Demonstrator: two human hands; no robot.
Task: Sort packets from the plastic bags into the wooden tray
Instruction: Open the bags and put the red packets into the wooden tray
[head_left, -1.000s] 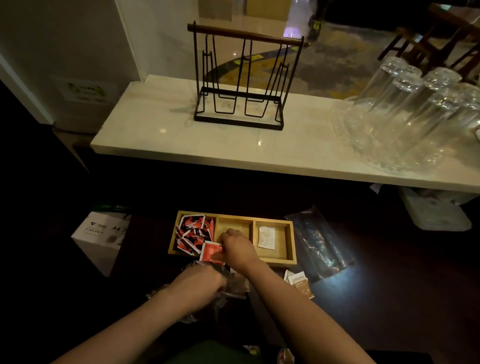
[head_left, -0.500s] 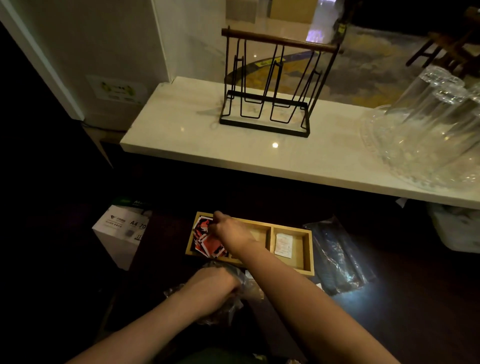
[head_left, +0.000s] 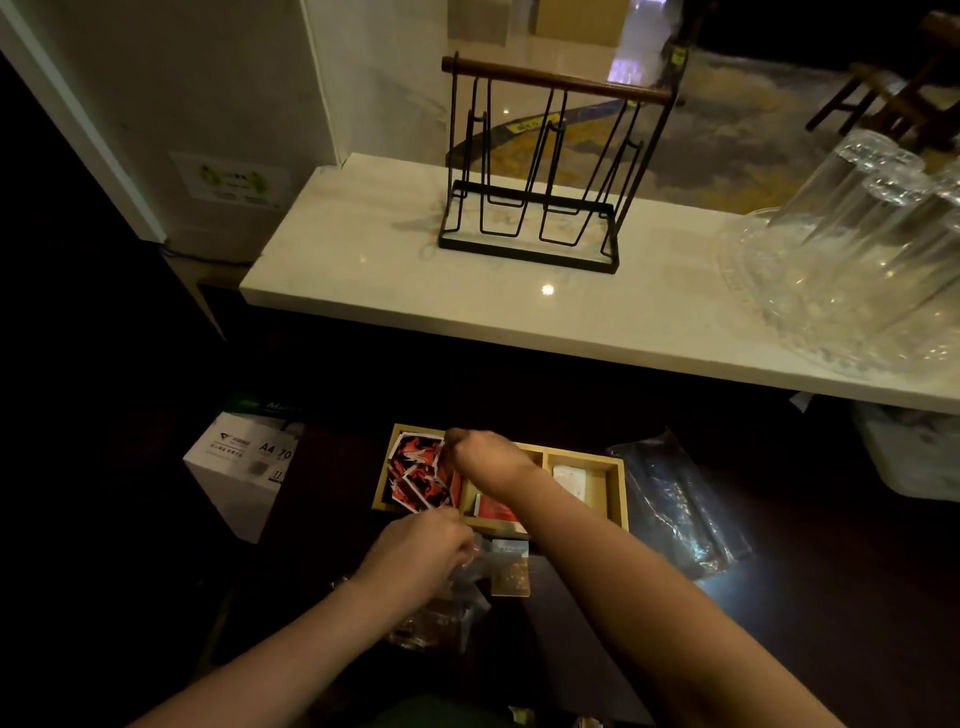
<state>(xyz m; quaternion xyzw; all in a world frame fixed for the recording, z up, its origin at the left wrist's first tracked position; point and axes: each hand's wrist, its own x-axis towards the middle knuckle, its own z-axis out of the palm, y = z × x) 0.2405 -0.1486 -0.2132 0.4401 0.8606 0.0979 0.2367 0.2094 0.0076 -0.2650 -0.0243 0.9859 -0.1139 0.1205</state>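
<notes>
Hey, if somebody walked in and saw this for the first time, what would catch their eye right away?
Probably the red, black and white packets heaped in the left compartment of the wooden tray, with the right hand over them. Behind, a black wire rack with a wooden bar stands on the pale counter, and upturned clear glasses crowd its right end. Nearer, the left hand grips a crinkled plastic bag.

Wooden tray (head_left: 618, 499) matt; plastic bag (head_left: 675, 504) glossy, crinkled; counter (head_left: 415, 291) polished.

left hand (head_left: 415, 553): fingers curled, low | right hand (head_left: 485, 457): forearm extended, fingers bent
</notes>
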